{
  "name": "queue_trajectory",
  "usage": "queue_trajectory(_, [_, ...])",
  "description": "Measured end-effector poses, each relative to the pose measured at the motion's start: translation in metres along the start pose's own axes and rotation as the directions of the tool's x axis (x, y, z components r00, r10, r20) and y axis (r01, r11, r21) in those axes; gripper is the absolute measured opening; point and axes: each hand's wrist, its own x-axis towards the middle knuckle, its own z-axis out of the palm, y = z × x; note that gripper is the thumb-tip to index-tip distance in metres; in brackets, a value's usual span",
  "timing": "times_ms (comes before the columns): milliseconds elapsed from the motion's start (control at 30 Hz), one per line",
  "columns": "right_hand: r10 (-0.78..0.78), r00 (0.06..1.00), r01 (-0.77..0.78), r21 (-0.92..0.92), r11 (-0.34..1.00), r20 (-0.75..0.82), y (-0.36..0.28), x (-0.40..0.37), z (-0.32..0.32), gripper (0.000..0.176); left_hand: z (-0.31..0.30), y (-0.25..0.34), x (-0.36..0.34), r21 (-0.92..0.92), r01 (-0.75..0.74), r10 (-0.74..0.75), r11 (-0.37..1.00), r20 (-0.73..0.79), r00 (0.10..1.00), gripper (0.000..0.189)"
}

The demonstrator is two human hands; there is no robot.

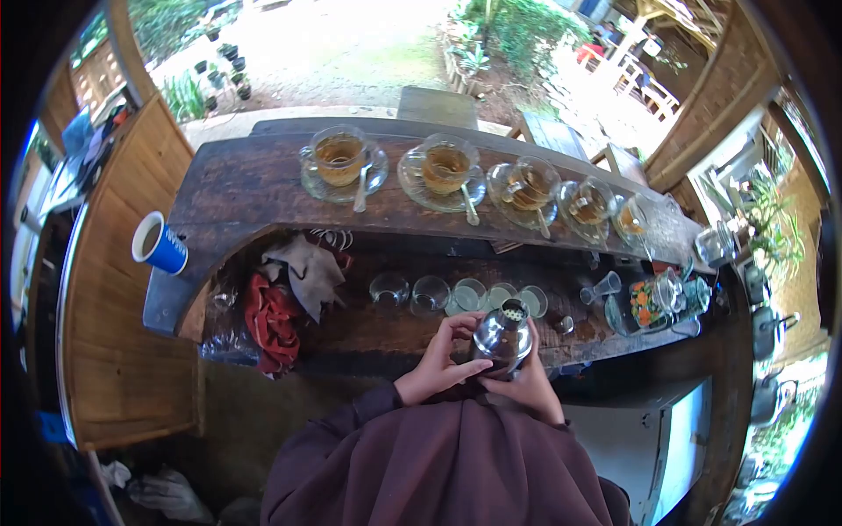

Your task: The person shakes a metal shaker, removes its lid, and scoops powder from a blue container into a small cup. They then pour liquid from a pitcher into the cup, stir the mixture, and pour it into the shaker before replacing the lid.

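Note:
A shiny metal cocktail shaker (503,337) is held between my two hands, close to my body and in front of the lower shelf. Its cap is off, and the perforated strainer top faces up. My left hand (443,361) wraps the shaker's left side, thumb across the front. From the right and underneath, my right hand (532,386) grips it, with part of its fingers hidden behind the metal. Just beyond the shaker, several glasses (466,296) stand in a row on the lower shelf. A small metal cap (566,324) lies to their right.
Along the raised wooden counter (250,180) stand several glass cups of amber drink (445,167) on saucers with spoons. A blue paper cup (165,245) is at the left end. Red cloth (270,320) lies below; a tray with glassware (636,307) sits right.

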Motion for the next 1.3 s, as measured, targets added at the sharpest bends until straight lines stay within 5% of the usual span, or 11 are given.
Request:
queue_trajectory(167, [-0.040,0.997,0.032,0.113,0.993,0.070,0.017,-0.012,0.000,0.123,0.009,0.002,-0.004,0.083,0.066,-0.076,0.994,0.120,0.990,0.106])
queue_trajectory(233, [-0.141,0.977,0.153,-0.066,0.986,0.158,0.015,-0.008,-0.005,0.119,0.007,0.006,-0.007,0.170,0.056,-0.079,0.984,0.129,0.989,0.111])
queue_trajectory(433, [0.048,0.936,-0.152,0.277,0.949,0.348,0.011,-0.008,-0.071,0.082,0.020,-0.002,-0.012,0.023,0.043,-0.045,0.999,0.099,0.994,0.102])
queue_trajectory(500, [0.098,0.979,-0.082,0.098,0.992,-0.176,0.038,-0.009,-0.096,0.064,0.027,-0.005,-0.009,0.061,-0.017,0.010,0.998,0.126,0.992,0.102])
queue_trajectory(633, [-0.011,0.782,-0.295,-0.386,0.874,-0.623,0.106,-0.007,-0.130,0.056,0.049,-0.008,0.003,0.110,-0.030,0.009,0.993,0.182,0.983,0.101])
queue_trajectory(767, [-0.172,0.815,-0.263,-0.618,0.741,-0.553,0.135,-0.007,-0.140,0.049,0.078,-0.011,0.025,0.110,-0.040,0.020,0.993,0.171,0.985,0.099])
queue_trajectory(867, [-0.130,0.810,-0.121,-0.380,0.917,-0.572,0.111,-0.002,-0.162,0.044,0.109,-0.014,0.040,0.116,-0.048,0.032,0.992,0.142,0.989,0.098])
queue_trajectory(933, [-0.033,0.837,0.233,0.303,0.924,-0.546,0.049,-0.008,-0.179,0.037,0.129,-0.021,0.048,0.128,-0.036,0.023,0.991,0.101,0.995,0.097])
queue_trajectory(967, [-0.142,0.845,0.349,0.329,0.878,-0.515,0.021,-0.014,-0.188,0.036,0.137,-0.024,0.051,0.138,-0.042,0.029,0.989,0.097,0.995,0.097])
queue_trajectory(1100, [-0.464,0.864,0.451,-0.110,0.886,-0.195,-0.030,-0.032,-0.218,0.039,0.171,-0.038,0.065,0.181,-0.028,0.012,0.983,0.088,0.996,0.097])
queue_trajectory(1300, [-0.504,0.863,0.492,-0.183,0.851,-0.023,-0.021,-0.040,-0.248,0.044,0.214,-0.052,0.074,0.215,-0.002,-0.008,0.977,0.046,0.999,0.097])
